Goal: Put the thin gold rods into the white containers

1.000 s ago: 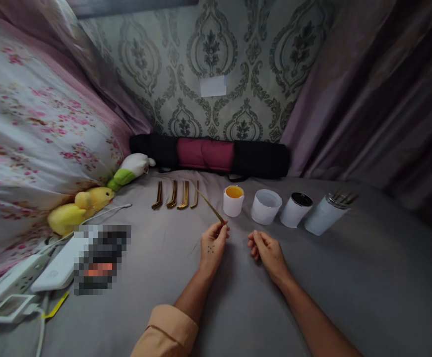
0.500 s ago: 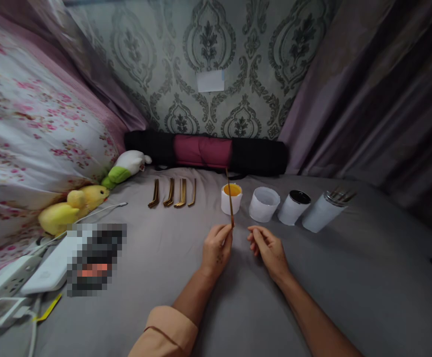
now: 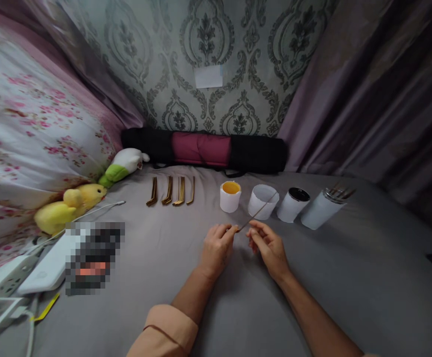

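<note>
Pinched in my left hand (image 3: 217,250) is a thin brown stick (image 3: 257,213), which slants up to the right across the front of a white cup (image 3: 260,207). My right hand (image 3: 270,248) hovers close to the stick's lower part, fingers loosely curled and a little apart, with nothing visible in them. Beyond my left hand stands a white-wrapped cup with a yellow inside (image 3: 229,201). Thin golden-brown strips with bent lower ends lie in several groups (image 3: 169,192) on the grey sheet, a single strip (image 3: 192,192) at their right.
To the right stand a white-wrapped can with a dark inside (image 3: 290,209) and a taller one (image 3: 318,213) holding thin sticks. A black and maroon roll (image 3: 201,148) lies along the wall. Plush toys (image 3: 57,213), a power strip (image 3: 11,282) and cables are at left.
The stick in my left hand has swung from nearly upright to a slant toward the right. My right hand's fingers have loosened slightly beside it. The view has shifted a little.
</note>
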Tool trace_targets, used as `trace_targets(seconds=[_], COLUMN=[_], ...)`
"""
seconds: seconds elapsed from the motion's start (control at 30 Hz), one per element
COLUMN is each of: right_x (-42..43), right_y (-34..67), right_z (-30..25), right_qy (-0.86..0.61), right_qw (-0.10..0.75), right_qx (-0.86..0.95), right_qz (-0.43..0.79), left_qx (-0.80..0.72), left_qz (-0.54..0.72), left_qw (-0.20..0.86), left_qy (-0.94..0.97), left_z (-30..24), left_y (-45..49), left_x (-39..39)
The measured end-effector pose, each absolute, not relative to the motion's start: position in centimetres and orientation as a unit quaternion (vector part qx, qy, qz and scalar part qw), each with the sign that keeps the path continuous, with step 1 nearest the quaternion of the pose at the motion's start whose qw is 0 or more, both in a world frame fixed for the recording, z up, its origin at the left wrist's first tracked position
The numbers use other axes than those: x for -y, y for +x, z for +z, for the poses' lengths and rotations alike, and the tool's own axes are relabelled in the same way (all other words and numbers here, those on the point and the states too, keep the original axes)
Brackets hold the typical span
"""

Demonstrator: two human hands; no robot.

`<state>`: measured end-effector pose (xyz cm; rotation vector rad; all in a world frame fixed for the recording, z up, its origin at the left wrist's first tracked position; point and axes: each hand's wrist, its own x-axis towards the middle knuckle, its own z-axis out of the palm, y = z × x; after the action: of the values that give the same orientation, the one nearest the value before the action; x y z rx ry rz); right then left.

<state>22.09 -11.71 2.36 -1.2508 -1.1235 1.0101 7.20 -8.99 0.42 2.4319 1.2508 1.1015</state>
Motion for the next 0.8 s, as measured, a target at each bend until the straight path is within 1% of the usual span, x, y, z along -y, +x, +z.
trace_targets(seconds=[0.17, 0.53, 0.8], right_x=[11.83, 11.88, 11.80], right_y=[22.15, 22.12, 21.99], right_z=[2.48, 2.22, 2.07], right_qy=[-0.515, -0.511, -0.531], right_qw=[0.562, 0.564, 0.568], right_qx=[0.479, 0.468, 0.447], right_qz=[0.435, 0.449, 0.442], left_qx=[-0.409, -0.411, -0.422], left_qz=[0.344, 0.322, 0.340], left_qw=[0.071, 0.058, 0.082], left_qy=[0.842, 0.851, 0.836], left_z=[0.59, 0.47, 0.33], left_y=[7.16, 7.15, 7.12], left_x=[9.09, 8.95, 8.94])
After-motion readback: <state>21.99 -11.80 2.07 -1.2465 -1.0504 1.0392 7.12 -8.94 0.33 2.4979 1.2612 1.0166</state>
